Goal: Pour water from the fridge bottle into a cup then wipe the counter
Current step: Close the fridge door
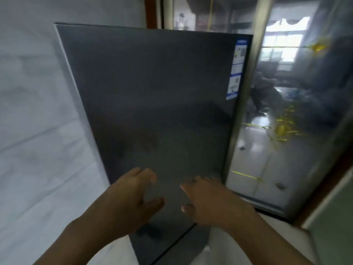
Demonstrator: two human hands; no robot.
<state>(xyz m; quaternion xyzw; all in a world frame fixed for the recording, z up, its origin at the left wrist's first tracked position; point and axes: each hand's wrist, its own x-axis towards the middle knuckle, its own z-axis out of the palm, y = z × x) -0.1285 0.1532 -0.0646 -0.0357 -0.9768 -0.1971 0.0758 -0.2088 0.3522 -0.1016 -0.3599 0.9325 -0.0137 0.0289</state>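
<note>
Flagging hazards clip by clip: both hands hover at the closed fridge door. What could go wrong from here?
No handle shows on the fridge door, so the left hand and right hand, both open and empty, may fumble for its edge. The glass panel stands close on the right; a door swinging that way could strike it.

I could read nothing. The only printed thing I saw was a blue-and-white label strip (236, 69) stuck along the right edge of the dark fridge door (152, 92), just below its top right corner. Its small panels and what looked like square codes were too blurred to make out.
</note>
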